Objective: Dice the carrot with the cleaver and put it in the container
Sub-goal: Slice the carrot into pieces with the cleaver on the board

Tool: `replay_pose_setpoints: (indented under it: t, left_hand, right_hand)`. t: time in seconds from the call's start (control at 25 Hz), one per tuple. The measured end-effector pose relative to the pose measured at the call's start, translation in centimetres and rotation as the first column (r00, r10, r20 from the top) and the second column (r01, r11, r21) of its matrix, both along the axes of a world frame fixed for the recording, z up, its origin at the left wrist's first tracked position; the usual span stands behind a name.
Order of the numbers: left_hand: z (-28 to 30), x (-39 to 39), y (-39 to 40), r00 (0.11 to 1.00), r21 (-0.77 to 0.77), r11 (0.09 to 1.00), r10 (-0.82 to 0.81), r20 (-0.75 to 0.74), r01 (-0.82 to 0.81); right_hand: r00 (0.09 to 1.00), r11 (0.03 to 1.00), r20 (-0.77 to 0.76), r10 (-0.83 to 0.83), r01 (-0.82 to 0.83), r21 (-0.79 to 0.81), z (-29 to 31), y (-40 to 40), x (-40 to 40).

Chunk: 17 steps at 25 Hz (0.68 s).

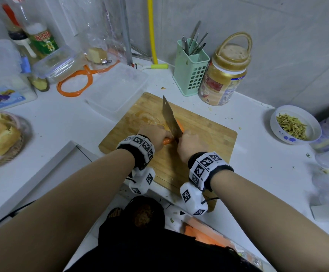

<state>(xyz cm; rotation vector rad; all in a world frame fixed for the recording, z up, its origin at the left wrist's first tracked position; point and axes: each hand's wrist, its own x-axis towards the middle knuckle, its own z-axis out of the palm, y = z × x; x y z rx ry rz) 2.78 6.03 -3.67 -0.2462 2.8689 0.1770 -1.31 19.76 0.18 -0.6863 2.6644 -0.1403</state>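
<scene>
An orange carrot (167,141) lies on the wooden cutting board (205,134). My left hand (153,137) grips its near part from the left. My right hand (188,144) grips the handle of the cleaver (170,118), whose steel blade stands on edge across the carrot, tip pointing away from me. A little more carrot shows orange to the right of the blade. A clear rectangular plastic container (118,91) sits beyond the board's far left corner; nothing is visible inside it.
A green utensil holder (191,71) and a gold-lidded jar (223,79) stand behind the board. A bowl of shredded greens (295,124) is at right. Bottles, a lidded box (58,63) and an orange ring (75,83) crowd the far left; a basket (0,138) sits left.
</scene>
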Motion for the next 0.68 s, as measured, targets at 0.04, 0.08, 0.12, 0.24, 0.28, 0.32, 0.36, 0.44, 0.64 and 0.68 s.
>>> replay_pose_setpoints:
  t: [0.04, 0.08, 0.12, 0.24, 0.28, 0.32, 0.36, 0.44, 0.64, 0.68]
  left_hand:
    - [0.0, 0.0, 0.0, 1.0, -0.004, 1.0, -0.001, 0.003, 0.001]
    - [0.0, -0.1, 0.0, 1.0, -0.009, 1.0, -0.002, 0.004, 0.002]
    - [0.0, -0.1, 0.0, 1.0, -0.011, 1.0, -0.003, 0.003, 0.003]
    - [0.0, -0.2, -0.1, 1.0, -0.008, 1.0, -0.009, 0.002, 0.009]
    - [0.0, -0.2, -0.1, 1.0, -0.006, 1.0, -0.012, 0.006, 0.012]
    - [0.0, -0.2, -0.1, 1.0, -0.005, 1.0, -0.015, 0.01, 0.015]
    - [0.0, -0.2, -0.2, 1.0, -0.004, 1.0, -0.017, 0.013, 0.017]
    - [-0.1, -0.2, -0.3, 1.0, 0.008, 1.0, -0.009, 0.019, 0.009]
    - [-0.6, -0.2, -0.3, 1.0, 0.038, 0.999, 0.008, 0.001, -0.008]
    - [-0.6, -0.1, -0.3, 1.0, 0.041, 0.999, 0.009, -0.012, -0.009]
  right_hand:
    - [1.0, 1.0, -0.001, -0.006, 0.006, -0.003, 0.0, 0.0, 0.0]
    - [1.0, 1.0, -0.001, -0.011, 0.011, -0.006, -0.1, 0.0, -0.1]
    - [1.0, 1.0, 0.0, -0.012, 0.012, -0.008, -0.1, 0.0, -0.1]
    - [1.0, 1.0, 0.005, -0.015, 0.015, -0.01, -0.4, 0.0, -0.2]
    - [1.0, 1.0, 0.007, -0.015, 0.015, -0.014, -0.5, 0.0, -0.1]
    - [1.0, 1.0, 0.007, -0.016, 0.016, -0.018, -0.6, 0.0, -0.1]
    - [1.0, 1.0, 0.007, -0.016, 0.016, -0.019, -0.8, -0.1, 0.0]
    - [1.0, 1.0, 0.002, -0.014, 0.014, -0.023, -1.0, -0.2, 0.2]
    - [1.0, 0.999, -0.014, -0.01, 0.009, -0.03, -1.0, -0.3, 0.4]
    - [1.0, 0.999, -0.013, -0.004, 0.004, -0.034, -1.0, -0.3, 0.5]
